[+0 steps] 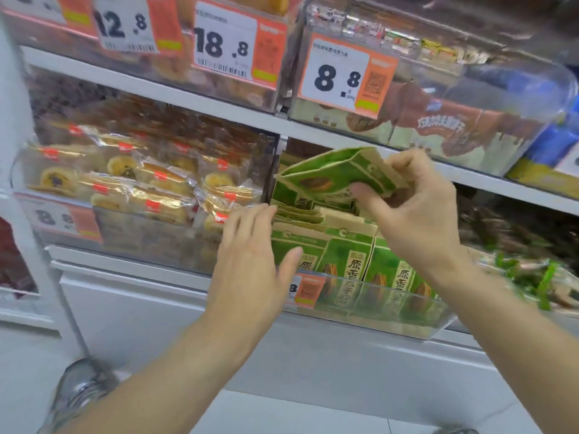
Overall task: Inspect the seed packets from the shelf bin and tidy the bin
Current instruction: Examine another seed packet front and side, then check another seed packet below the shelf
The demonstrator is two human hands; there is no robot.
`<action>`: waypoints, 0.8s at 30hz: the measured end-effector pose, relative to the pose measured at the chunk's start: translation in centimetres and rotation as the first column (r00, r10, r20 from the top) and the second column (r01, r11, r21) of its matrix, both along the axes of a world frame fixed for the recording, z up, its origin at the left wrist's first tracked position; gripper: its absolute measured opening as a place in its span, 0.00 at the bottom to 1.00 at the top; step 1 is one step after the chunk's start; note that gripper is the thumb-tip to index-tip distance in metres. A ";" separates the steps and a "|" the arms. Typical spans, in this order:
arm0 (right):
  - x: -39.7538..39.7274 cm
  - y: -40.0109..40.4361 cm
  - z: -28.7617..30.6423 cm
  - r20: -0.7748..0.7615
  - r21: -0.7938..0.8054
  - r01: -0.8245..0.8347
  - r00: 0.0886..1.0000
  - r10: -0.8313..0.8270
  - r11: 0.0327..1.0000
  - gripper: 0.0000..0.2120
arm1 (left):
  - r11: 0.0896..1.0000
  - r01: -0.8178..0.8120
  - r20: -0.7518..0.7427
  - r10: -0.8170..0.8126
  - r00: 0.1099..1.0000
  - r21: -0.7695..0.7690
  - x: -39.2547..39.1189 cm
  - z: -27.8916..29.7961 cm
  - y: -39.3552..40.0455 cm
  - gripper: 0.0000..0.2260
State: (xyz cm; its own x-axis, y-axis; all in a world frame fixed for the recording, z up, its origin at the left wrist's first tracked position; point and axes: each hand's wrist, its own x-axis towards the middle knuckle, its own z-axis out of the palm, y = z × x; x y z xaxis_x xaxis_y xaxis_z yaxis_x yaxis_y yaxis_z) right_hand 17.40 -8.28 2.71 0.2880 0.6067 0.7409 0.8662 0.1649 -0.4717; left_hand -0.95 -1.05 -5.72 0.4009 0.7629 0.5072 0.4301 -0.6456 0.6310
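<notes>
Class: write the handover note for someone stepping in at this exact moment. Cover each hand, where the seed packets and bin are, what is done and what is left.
Right hand: pinches one green seed packet, lifted and tilted above the bin.
Left hand: open, fingers straight against the left side of the packets in the bin.
Clear bin: on the shelf, front row of packets upright, some behind leaning or lying flat.
Done: one packet is out for inspection.
Left: check it, put it back, straighten the loose packets behind the front row.
</notes>
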 end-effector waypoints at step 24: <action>1.6 9.1 -1.0 0.205 -0.594 0.167 0.977 -0.053 0.787 0.09 | 0.999 0.003 0.079 0.000 0.997 -0.043 0.1 -0.2 0.0 0.24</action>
